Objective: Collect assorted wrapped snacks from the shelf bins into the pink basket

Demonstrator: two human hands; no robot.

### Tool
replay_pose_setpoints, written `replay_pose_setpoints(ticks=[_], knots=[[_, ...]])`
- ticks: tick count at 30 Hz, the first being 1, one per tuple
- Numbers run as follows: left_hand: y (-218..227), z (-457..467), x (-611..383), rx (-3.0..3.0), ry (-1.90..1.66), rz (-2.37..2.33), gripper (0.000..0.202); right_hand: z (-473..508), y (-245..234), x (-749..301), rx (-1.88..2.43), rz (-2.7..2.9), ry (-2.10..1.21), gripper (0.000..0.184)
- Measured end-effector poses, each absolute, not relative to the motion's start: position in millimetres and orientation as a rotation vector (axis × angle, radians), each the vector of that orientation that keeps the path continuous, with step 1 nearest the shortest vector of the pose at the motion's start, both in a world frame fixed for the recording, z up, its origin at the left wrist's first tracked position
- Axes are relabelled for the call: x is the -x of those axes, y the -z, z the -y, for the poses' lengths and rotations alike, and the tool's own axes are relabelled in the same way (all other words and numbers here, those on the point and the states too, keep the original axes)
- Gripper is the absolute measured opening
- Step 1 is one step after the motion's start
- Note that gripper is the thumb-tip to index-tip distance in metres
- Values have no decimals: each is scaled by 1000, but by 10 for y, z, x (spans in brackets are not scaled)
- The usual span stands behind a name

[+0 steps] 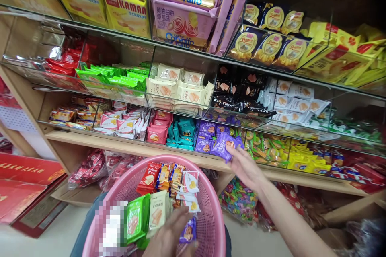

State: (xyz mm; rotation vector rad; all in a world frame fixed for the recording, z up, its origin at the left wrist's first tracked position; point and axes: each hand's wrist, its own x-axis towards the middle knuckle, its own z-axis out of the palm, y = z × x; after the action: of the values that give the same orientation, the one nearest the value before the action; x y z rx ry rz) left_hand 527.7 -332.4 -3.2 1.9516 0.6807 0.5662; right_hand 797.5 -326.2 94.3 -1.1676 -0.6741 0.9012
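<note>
My right hand (243,166) is closed on a purple snack packet (224,146) at the front of the bottom display row, beside a compartment of matching purple packets (206,130). My left hand (173,229) is over the pink plastic basket (221,212), its fingers smeared by motion. Close to those fingers lies another purple packet (189,231) inside the basket. Around it are a red packet (149,177), blue-and-orange packets (164,174), white packets (189,181), a cream packet (157,210) and a green packet (137,218). A pixelated patch hides the basket's left part.
Clear-walled shelf compartments hold green packets (111,76), cream packets (177,88), black packets (238,88) and teal packets (182,132). A wooden ledge (126,147) runs below them. Bagged colourful sweets (238,198) sit underneath, and a red carton (27,188) stands at left.
</note>
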Motion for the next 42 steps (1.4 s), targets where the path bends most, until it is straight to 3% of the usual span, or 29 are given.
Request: replay_pose_setpoints(ticks=[5, 11, 21, 31, 34, 37, 42], knots=[[-336, 3214, -5569, -1162, -817, -652, 59, 3494, -795, -7203, 897, 376, -1180, 29], [-324, 3260, -5763, -791, -1001, -614, 77, 3598, -523, -6615, 858, 268, -1220, 28], [-459, 3297, -5581, -580, -964, -713, 49, 3651, -495, -6472, 749, 115, -1277, 41], [-564, 3362, -5343, -435, -981, -824, 45, 3605, -499, -6540, 796, 120, -1135, 38], [-639, 3353, -5259, -422, -987, -837, 45, 3621, -454, -6637, 877, 92, -1039, 47], [-635, 3284, -5187, -423, -997, -849, 46, 3687, -501, -6759, 1006, 244, -1050, 52], [-544, 3200, -5118, -389, -895, -835, 36, 3820, -805, -6932, 1198, 747, -1244, 43]])
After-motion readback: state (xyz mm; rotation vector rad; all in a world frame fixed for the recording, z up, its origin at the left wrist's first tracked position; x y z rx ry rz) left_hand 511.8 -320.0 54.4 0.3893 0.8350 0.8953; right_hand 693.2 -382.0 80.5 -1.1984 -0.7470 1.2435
